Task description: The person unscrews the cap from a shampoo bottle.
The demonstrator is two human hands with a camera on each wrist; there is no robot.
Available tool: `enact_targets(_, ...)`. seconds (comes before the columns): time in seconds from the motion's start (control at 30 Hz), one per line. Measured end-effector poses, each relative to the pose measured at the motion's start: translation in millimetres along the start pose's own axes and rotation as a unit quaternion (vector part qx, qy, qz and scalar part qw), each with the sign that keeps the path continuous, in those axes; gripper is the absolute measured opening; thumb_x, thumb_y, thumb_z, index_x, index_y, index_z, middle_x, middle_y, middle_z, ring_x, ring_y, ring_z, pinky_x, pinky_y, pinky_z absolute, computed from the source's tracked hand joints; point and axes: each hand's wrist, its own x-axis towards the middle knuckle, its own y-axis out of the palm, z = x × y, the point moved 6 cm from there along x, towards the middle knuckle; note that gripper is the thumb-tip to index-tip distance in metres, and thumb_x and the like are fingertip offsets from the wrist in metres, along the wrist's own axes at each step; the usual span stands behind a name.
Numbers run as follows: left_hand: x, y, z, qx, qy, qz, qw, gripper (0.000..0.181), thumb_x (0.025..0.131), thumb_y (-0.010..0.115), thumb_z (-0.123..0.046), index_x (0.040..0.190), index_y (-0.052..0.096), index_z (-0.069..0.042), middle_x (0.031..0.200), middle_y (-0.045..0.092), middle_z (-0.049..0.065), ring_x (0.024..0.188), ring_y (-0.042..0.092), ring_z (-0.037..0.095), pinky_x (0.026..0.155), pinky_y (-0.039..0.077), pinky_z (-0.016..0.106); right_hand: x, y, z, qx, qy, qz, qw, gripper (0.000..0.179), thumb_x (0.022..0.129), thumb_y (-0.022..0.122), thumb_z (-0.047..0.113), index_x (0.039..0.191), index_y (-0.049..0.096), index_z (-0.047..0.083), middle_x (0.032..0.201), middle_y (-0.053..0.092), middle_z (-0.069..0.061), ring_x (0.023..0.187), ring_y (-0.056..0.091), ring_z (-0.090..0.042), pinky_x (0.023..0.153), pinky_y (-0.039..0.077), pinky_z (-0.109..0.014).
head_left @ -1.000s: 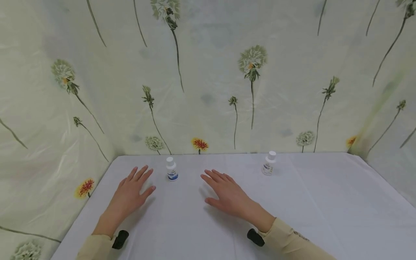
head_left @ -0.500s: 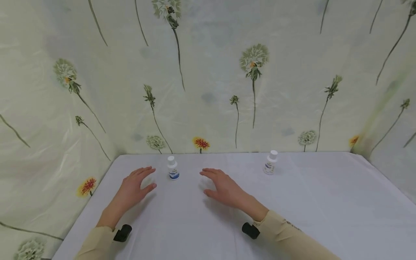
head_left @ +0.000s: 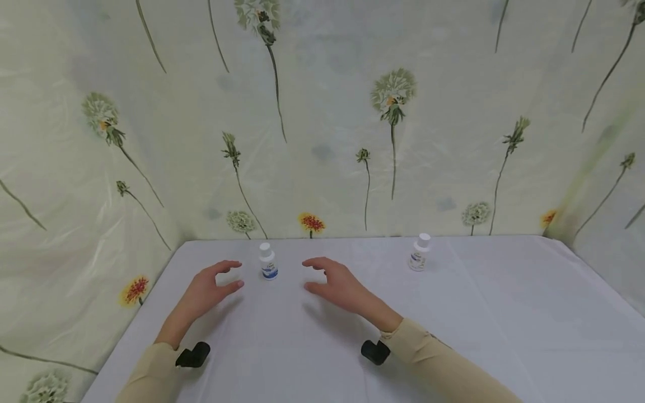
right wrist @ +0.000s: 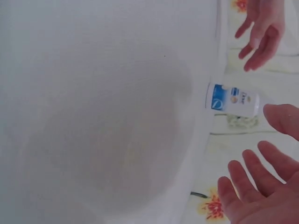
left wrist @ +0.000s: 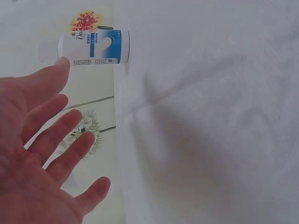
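Note:
A small white bottle (head_left: 269,264) with a white cap and a blue-and-white label stands upright on the table between my two hands. To its left my left hand (head_left: 204,291) hovers, thumb and fingers apart, holding nothing. My right hand (head_left: 340,284) is to its right, loosely curved and also without anything in it. Neither hand touches the bottle. In the left wrist view the bottle (left wrist: 96,47) appears beyond the thumb tip, and in the right wrist view the same bottle (right wrist: 233,100) lies beyond the right fingers. Another small white bottle (head_left: 419,254) stands upright farther right.
A white cloth (head_left: 463,336) covers the table. Behind it and at both sides hangs a pale sheet (head_left: 322,112) printed with dandelions and orange flowers. A black wrist camera (head_left: 194,355) sits at the left cuff, another black camera (head_left: 375,352) at the right.
Fingers of both hands have drawn together and curved from a spread pose. The right hand has shifted slightly left toward the nearer bottle. Both bottles stand where they were.

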Motion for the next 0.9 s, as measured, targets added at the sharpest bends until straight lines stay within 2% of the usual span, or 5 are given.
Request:
enact_targets(0.23, 7.0, 2.4, 11.7, -0.039, -0.014, -0.005, 0.9991, 0.046, 0.093, 0.069, -0.028, 0.133, 0.059, -0.008, 0.137, 0.055, 0.016, 0.127, 0.047, 0.036, 0.1, 0.039, 0.059, 13.2, 5, 1, 0.038, -0.006, -0.018, 0.9991, 0.036, 0.094, 0.067, 0.015, 0.129, 0.06, 0.006, 0.127, 0.061, -0.012, 0.118, 0.057, -0.026, 0.101, 0.044, -0.044)
enact_targets(0.4, 11.0, 7.0, 14.5, -0.072, -0.036, 0.002, 0.9968, 0.046, 0.093, 0.069, -0.027, 0.133, 0.058, -0.008, 0.136, 0.056, 0.015, 0.126, 0.047, 0.033, 0.103, 0.036, 0.058, 19.4, 8, 0, 0.062, 0.003, -0.041, 0.9972, 0.034, 0.094, 0.067, 0.015, 0.126, 0.061, 0.005, 0.125, 0.062, -0.014, 0.116, 0.058, -0.027, 0.1, 0.045, -0.044)
enact_targets(0.57, 15.0, 6.7, 15.9, -0.091, -0.046, -0.009, 0.9948, 0.042, 0.092, 0.07, -0.022, 0.13, 0.06, -0.007, 0.13, 0.06, 0.014, 0.121, 0.051, 0.03, 0.101, 0.039, 0.053, 24.7, 9, 3, 0.087, 0.015, -0.066, 0.9939, 0.033, 0.093, 0.068, 0.015, 0.124, 0.062, 0.004, 0.123, 0.063, -0.015, 0.114, 0.059, -0.027, 0.098, 0.047, -0.042)
enact_targets(0.9, 24.1, 9.0, 13.3, -0.093, -0.036, -0.022, 0.9948, 0.04, 0.09, 0.073, -0.023, 0.125, 0.064, -0.006, 0.124, 0.064, 0.013, 0.115, 0.055, 0.029, 0.093, 0.047, 0.047, 34.0, 20, 0, 0.119, 0.043, -0.058, 0.9902, 0.039, 0.093, 0.069, 0.015, 0.127, 0.06, -0.001, 0.126, 0.061, -0.018, 0.115, 0.058, -0.03, 0.095, 0.049, -0.042)
